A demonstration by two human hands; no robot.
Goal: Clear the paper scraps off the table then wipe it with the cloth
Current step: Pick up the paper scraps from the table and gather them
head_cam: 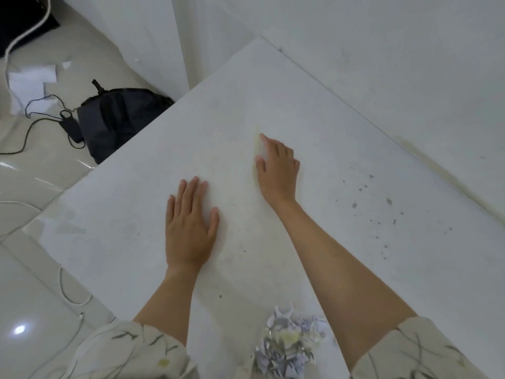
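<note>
Over on the floor a black bag (120, 119) is sitting beside a charger (69, 128), off the table's (341, 138) left edge. The left hand (190, 224) is lying flat on the table, fingers straight, holding nothing. The scraps (289, 343) are piling up at the near edge between the forearms. The right hand (277, 166) is reaching further out, fingers relaxed, pressing what may be a pale cloth, hard to tell.

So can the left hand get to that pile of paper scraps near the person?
Probably yes. The left hand lies flat and holds nothing, and the bare table between it and the paper scraps has nothing on it; only the right forearm runs beside the pile.
</note>
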